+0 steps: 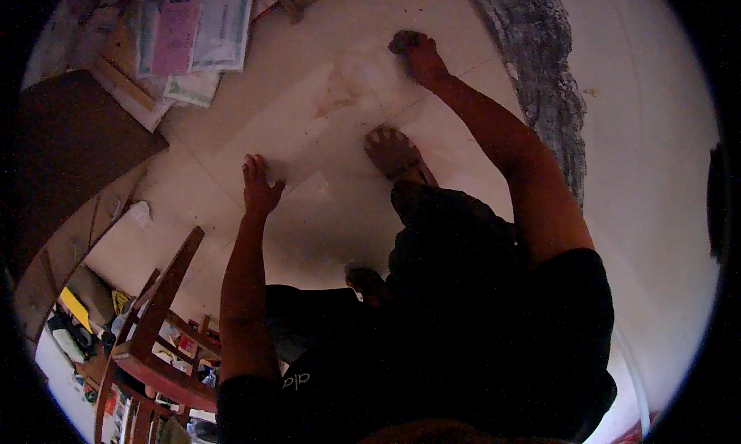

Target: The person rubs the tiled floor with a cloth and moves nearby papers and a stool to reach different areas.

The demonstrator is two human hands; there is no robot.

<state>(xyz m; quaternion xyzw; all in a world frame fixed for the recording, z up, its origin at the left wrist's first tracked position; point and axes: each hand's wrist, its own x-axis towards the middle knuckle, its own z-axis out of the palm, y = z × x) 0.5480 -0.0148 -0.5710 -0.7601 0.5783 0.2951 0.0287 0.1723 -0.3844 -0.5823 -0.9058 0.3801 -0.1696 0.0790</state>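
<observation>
My right hand [424, 62] reaches far out over the pale tiled floor [285, 81]. It is closed on a small dark wad [401, 42], pressed against the floor; whether this is a rag or a scrubber is too dim to tell. A brownish smear [340, 96] marks the tiles to its left. Closer in and to the left, my left hand [261, 188] is held low near the floor with its fingers apart and nothing in them. My sandalled foot [397, 154] is planted between the two hands.
A wooden chair [158, 320] stands at the lower left, with assorted clutter behind it. A dark brown panel [69, 150] and papers [193, 31] lie farther up on the left. Along the right runs a wall [641, 135] with a rough grey strip [540, 73] at its base.
</observation>
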